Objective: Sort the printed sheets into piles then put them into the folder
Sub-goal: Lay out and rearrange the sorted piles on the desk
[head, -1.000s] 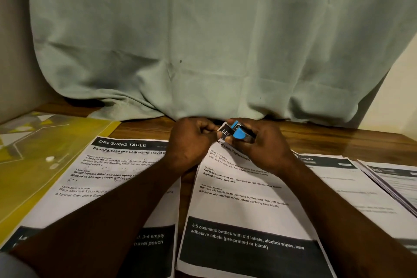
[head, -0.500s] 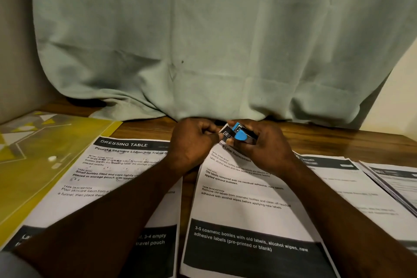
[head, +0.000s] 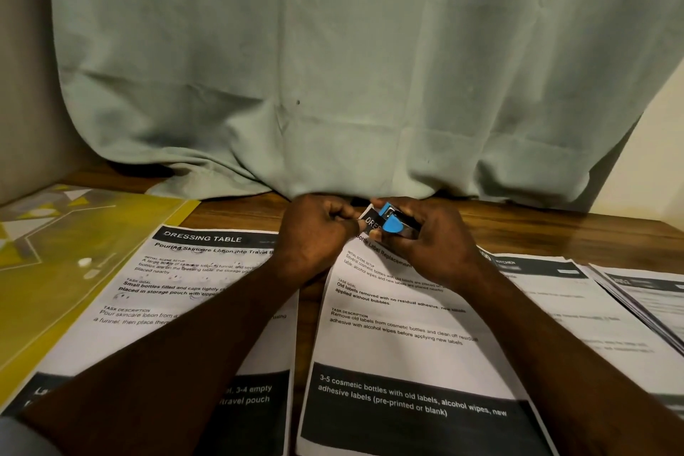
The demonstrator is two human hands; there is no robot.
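Printed sheets lie in piles on the wooden table. A "Dressing Table" sheet [head: 192,292] lies at the left. A middle pile [head: 399,352] on label replacement lies in front of me. My left hand [head: 314,233] pinches the raised top left corner of that pile. My right hand [head: 425,237] grips a small blue stapler [head: 391,220] whose jaws sit over that corner. A "Kitchen" pile [head: 562,300] and another stack [head: 651,300] lie to the right. The yellow folder [head: 55,259] lies flat at the far left.
A pale green cloth [head: 351,67] hangs down the back and ends on the table just behind my hands. Bare wooden table [head: 555,233] shows at the back right. A grey wall [head: 22,67] closes the left side.
Both hands stay at the top corner of the middle pile with the stapler on it. The view has shifted slightly; nothing else has moved.
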